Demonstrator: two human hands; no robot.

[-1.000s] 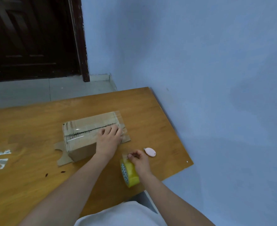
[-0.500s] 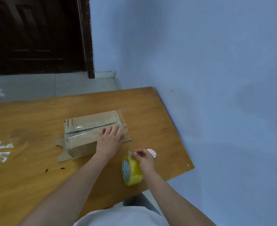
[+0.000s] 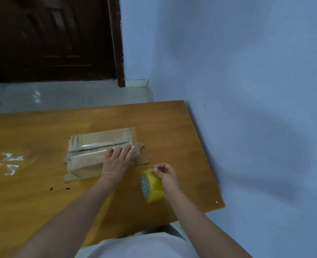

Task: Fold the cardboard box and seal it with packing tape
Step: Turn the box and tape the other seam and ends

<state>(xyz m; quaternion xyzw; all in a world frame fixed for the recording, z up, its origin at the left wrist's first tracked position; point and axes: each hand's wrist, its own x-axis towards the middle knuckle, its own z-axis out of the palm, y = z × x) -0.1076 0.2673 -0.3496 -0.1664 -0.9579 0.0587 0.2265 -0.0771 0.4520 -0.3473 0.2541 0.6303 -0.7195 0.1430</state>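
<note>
A brown cardboard box (image 3: pixel 90 146) lies folded on the wooden table (image 3: pixel 42 192), with clear tape along its top seam. Loose end flaps stick out at its left and right ends. My left hand (image 3: pixel 117 161) presses flat on the box's right end, fingers straight over the tape. A yellow roll of packing tape (image 3: pixel 151 186) stands on edge at the box's near right. My right hand (image 3: pixel 165 173) sits on top of the roll and pinches the tape end between thumb and fingers.
Crumpled clear tape scraps (image 3: pixel 6 162) lie at the table's left. The blue wall (image 3: pixel 247 90) runs along the table's right edge. A dark door (image 3: pixel 51 38) and grey floor (image 3: pixel 60 94) are beyond the far edge.
The view has shifted, so the box and hands sit a little further right. My right hand has lifted slightly on the roll; the small white oval tag by it is hidden now.
</note>
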